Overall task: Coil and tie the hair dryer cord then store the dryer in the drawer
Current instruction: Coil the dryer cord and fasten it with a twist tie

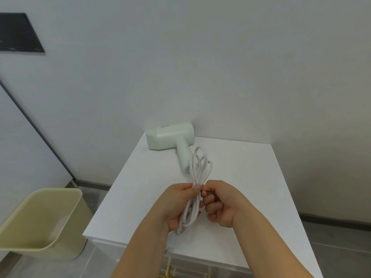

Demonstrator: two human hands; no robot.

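Head view: nearest you, a gold bar handle (170,271) shows just below the near edge of the white cabinet (251,177). Above the cabinet top, your left hand (179,206) grips the white cord (197,178), fingers wrapped round the lower half of the bundled loops. Your right hand (219,204) is just beside it, fingers curled tight and pinching at the middle of the bundle next to your left thumb. Something small and dark sits between those fingers; you cannot tell what it is. The free loops fan out toward the far side and reach the handle of the pale green hair dryer (170,137). The dryer lies on its side at the cabinet's far edge, against the wall. On the floor to the left stands a pale yellow bin (46,217).
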